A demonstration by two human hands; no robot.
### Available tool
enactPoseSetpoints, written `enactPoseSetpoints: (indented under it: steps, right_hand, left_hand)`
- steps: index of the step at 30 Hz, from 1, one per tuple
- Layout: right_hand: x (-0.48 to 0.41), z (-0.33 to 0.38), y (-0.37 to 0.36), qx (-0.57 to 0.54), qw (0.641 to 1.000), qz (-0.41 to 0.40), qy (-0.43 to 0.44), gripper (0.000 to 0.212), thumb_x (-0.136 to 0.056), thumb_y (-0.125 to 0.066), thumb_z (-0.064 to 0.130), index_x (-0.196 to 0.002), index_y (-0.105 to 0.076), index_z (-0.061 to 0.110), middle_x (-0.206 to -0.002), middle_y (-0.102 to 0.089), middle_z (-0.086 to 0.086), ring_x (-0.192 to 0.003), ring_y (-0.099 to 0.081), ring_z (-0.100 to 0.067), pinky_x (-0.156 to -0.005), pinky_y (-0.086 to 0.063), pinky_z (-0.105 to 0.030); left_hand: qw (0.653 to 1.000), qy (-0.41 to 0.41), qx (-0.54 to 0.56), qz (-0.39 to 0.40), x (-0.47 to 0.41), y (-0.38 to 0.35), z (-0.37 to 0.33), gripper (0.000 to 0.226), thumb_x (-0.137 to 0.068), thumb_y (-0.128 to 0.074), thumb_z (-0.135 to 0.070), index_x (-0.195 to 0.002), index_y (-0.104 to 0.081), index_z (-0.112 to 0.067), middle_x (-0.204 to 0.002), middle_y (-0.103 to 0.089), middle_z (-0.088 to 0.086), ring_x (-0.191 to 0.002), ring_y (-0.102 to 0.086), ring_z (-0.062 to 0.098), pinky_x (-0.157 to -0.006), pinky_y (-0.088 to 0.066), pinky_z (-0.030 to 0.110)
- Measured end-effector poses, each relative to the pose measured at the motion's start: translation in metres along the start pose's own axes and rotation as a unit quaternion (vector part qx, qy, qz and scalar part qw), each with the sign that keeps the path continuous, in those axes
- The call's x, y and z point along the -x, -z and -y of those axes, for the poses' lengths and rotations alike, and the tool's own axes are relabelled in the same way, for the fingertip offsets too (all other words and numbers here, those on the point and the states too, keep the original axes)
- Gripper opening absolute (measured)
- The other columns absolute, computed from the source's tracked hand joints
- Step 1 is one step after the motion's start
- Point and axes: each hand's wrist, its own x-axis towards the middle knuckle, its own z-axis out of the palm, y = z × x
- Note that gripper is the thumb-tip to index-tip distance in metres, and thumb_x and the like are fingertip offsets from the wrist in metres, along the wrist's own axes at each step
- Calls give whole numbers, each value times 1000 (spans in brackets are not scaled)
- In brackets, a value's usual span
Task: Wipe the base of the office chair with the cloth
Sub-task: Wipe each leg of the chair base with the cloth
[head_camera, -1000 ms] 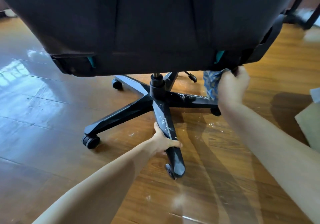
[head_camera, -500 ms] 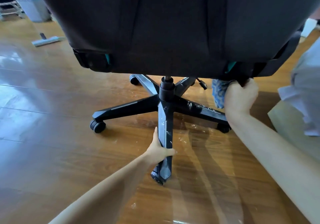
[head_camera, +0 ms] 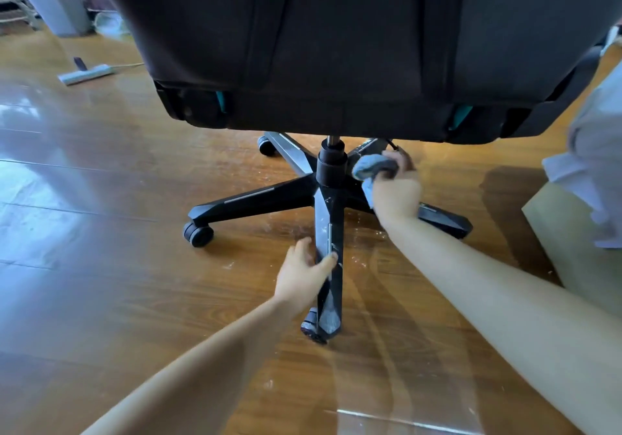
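The black office chair fills the top of the view, its five-legged base standing on castors on the wooden floor. White specks dot the leg that points toward me. My left hand grips that leg near its middle, thumb on the left side, fingers across the top. My right hand is closed on a grey-blue cloth, pressed against the right rear leg close to the central column. The seat hides the far legs' inner ends.
A glossy wooden floor with white debris lies around the base. A white power strip lies at the back left, near a pale bin. A cardboard box and white fabric sit at the right.
My right hand has moved with the cloth from under the seat's right edge down and left onto the base by the column. My left hand has kept hold of the near leg.
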Motion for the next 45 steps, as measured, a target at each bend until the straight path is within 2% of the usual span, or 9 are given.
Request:
enactPoseSetpoints:
  steps: [3,7,9,15,21,29,37,42,45]
  right_hand:
    - [17,-9,-33,153,966,142,152,46,-99,-47,5,-140,-54,25,-139,-58,-4,-121,-57,-23,-96,-45,-27]
    - [28,-33,-56,349,829,381,215,64,-95,-46,-5,-154,-45,21,-165,-35,3,-153,-30,-18,-122,-30,-33]
    - [38,-39,-54,337,846,364,199,63,-94,-47,-4,-153,-48,18,-165,-37,2,-154,-27,-14,-122,-27,-31]
    - [81,-61,-5,320,858,301,268,52,-91,-58,9,-143,-58,13,-145,-60,-4,-132,-57,-25,-95,-56,-38]
    - [36,-47,-55,309,895,286,146,48,-105,-45,39,-150,-52,24,-162,-41,2,-147,-39,-19,-114,-39,-35]
    - [61,-51,-48,286,911,253,156,56,-91,-52,3,-144,-58,19,-157,-50,1,-144,-45,-20,-112,-43,-34]
    - [44,-44,-63,326,899,231,178,37,-101,-48,16,-134,-66,17,-141,-60,4,-126,-52,-26,-105,-43,-33]
    - [20,-42,-76,357,877,271,175,46,-87,-51,2,-128,-64,18,-140,-56,4,-134,-41,-24,-97,-46,-34]
    - [30,-46,-64,338,883,265,187,49,-86,-53,1,-130,-65,17,-141,-59,4,-132,-46,-25,-98,-45,-33]
  left_hand:
    - [997,-41,-59,-18,-19,28,-10,70,-83,-57,-60,-147,-51,-32,-108,-53,-15,-90,-60,3,-69,-48,24]
    - [993,-47,-104,1,-25,39,-14,68,-80,-58,-40,-147,-53,-28,-123,-50,-8,-115,-58,16,-77,-44,23]
    - [993,-51,-109,-18,-32,41,-15,66,-79,-56,-34,-145,-52,-26,-130,-47,-3,-129,-49,23,-91,-43,31]
    - [983,-92,-154,-36,-54,43,-34,73,-86,-54,-9,-157,-42,-18,-155,-40,5,-146,-33,28,-114,-40,41]
    - [974,-101,-203,-18,-72,37,-37,67,-89,-54,-12,-155,-43,-15,-164,-34,9,-150,-28,35,-119,-35,43]
    - [909,-153,-386,24,-108,42,-33,88,-96,-57,-24,-171,-11,-17,-179,9,3,-165,7,21,-130,-16,45]
    - [877,-161,-452,28,-105,38,-27,88,-98,-54,-26,-171,-5,-14,-178,17,5,-165,11,20,-130,-20,42]
    - [865,-165,-471,53,-121,67,-60,72,-99,-53,-25,-165,-26,-17,-169,-25,4,-155,-26,30,-118,-38,46]
    - [851,-152,-493,98,-129,76,-69,80,-99,-54,-24,-169,-16,-22,-174,-15,3,-161,-17,28,-124,-33,48]
